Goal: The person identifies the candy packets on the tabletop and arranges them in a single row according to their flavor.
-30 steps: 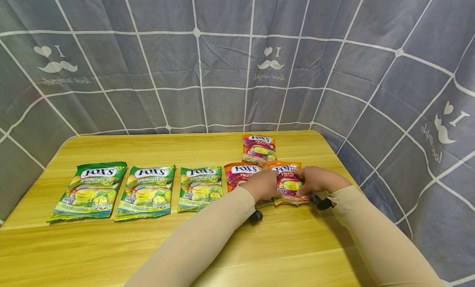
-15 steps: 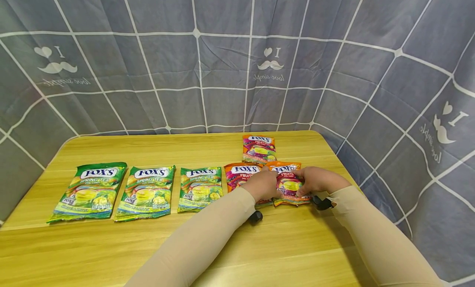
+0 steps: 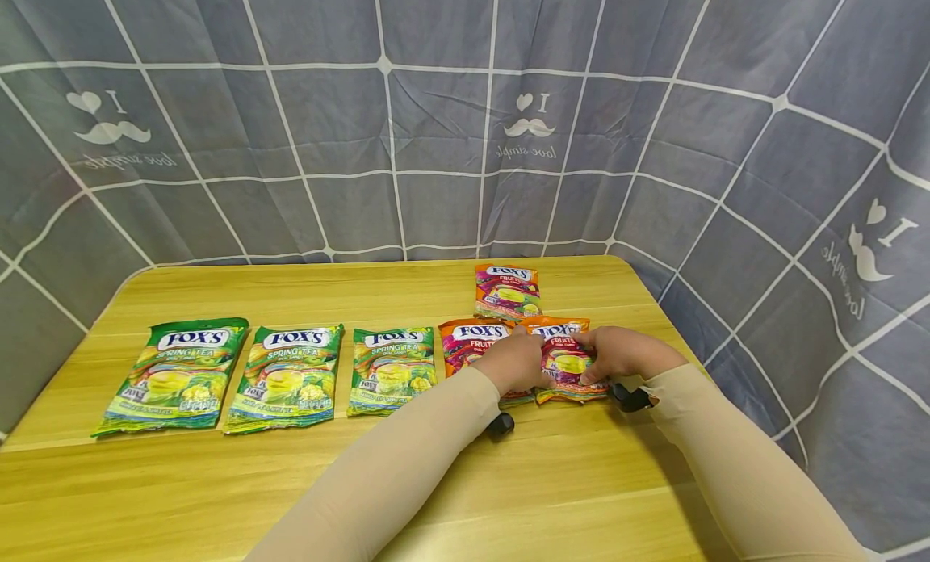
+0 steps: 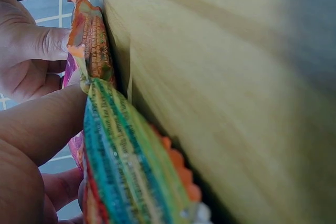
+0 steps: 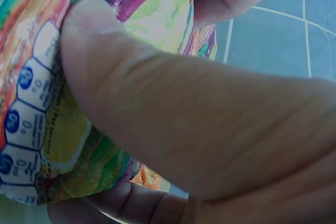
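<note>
An orange and purple Fox's Fruits candy bag (image 3: pixel 563 360) lies flat on the right of the table, between my two hands. With its thumb on the bag's face and other fingers round the right edge, my right hand (image 3: pixel 630 354) grips it. My left hand (image 3: pixel 514 362) lies over the neighbouring orange candy bag (image 3: pixel 475 333) and covers much of it. Its extended thumb (image 4: pixel 42 121) touches where the two bags meet, and some of its fingers are hidden. In the right wrist view, the right thumb (image 5: pixel 100 40) presses on the crinkled wrapper.
A third orange candy bag (image 3: pixel 508 291) lies behind these two. To the left, three green Spring Tea bags lie in a row: a large one (image 3: pixel 174 372), a middle one (image 3: pixel 286 376) and a smaller one (image 3: pixel 392 368). A grey checked curtain (image 3: pixel 436 142) surrounds the wooden table (image 3: pixel 145 497).
</note>
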